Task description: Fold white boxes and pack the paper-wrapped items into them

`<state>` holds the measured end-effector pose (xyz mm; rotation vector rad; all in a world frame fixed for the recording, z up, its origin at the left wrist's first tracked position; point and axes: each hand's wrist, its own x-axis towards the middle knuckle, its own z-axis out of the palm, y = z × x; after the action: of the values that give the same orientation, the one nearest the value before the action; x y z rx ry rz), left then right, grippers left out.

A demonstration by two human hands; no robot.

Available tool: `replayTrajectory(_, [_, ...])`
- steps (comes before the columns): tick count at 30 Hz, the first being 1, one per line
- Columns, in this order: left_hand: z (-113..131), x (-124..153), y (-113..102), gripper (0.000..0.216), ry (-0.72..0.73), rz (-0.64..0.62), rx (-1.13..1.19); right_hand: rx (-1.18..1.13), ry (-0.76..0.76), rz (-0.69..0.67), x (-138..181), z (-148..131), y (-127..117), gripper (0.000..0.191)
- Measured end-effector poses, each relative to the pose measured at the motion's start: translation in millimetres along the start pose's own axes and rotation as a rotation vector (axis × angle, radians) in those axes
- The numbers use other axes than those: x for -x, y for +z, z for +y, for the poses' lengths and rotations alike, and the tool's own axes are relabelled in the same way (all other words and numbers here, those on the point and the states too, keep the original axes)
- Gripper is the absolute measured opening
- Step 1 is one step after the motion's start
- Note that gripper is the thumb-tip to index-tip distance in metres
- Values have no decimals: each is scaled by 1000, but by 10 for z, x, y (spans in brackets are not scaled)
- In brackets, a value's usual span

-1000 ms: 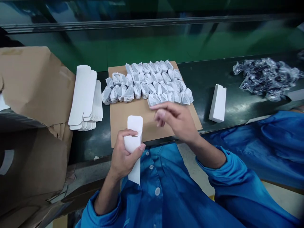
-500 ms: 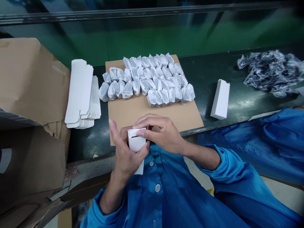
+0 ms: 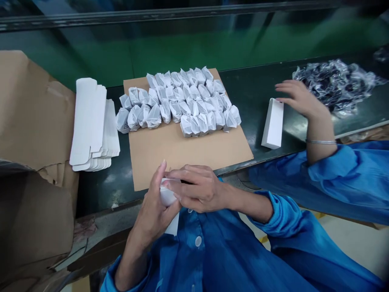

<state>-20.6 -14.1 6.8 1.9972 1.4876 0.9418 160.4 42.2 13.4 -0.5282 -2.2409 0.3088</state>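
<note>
A small white carton (image 3: 167, 197) is held upright close to my body, just off the table's front edge. My left hand (image 3: 158, 207) wraps around its sides, thumb pointing up along one edge. Across the top lies my right hand (image 3: 196, 188), its thumb and fingers gripping the carton's upper end and hiding most of the closure. Beyond my hands, a brown cardboard sheet (image 3: 188, 154) carries rows of white-wrapped pieces (image 3: 182, 101).
Flat white cartons (image 3: 88, 117) are stacked at left beside a large brown box (image 3: 36, 109). At right, a co-worker's hand (image 3: 299, 97) reaches to the top of another white carton (image 3: 272, 123). Behind it lies a pile of clear-bagged dark items (image 3: 340, 85).
My right hand has closed over the carton's top, where a flap edge showed before. Both hands sit slightly lower. A co-worker's hand has come in at right, by the standing carton.
</note>
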Motion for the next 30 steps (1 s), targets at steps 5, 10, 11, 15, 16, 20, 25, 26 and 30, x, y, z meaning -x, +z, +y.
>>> replayTrajectory(5, [-29, 5, -52, 88, -8, -11, 12, 16, 3, -76, 32, -28, -4, 38])
replayTrajectory(10, [-56, -49, 19, 81, -136, 34, 146, 8, -18, -302, -85, 102, -161, 38])
replayTrajectory(11, [-77, -95, 46, 77, -206, 117, 208, 10, -1, -332, -154, 171, -231, 40])
replayTrajectory(15, [-267, -386, 111, 44, -483, 621, 636, 417, 217, -358, -464, 509, -436, 36])
replayTrajectory(16, [-335, -460, 113, 36, -499, 727, 737, 554, 240, -398, -519, 587, -434, 35])
replayTrajectory(20, [-552, -567, 103, 30, -456, 877, 856, 781, 40, -585, -615, 815, -243, 37])
replayTrajectory(25, [-524, -271, -45, 58, -281, 679, 158, 655, -119, -654, -750, 947, -151, 35])
replayTrajectory(26, [-497, -216, -100, 63, -184, 569, 2, 626, -133, -673, -795, 959, -178, 33])
replayTrajectory(30, [-467, -211, -287, 71, 180, -52, -300, 710, -201, -764, -958, 969, -272, 31])
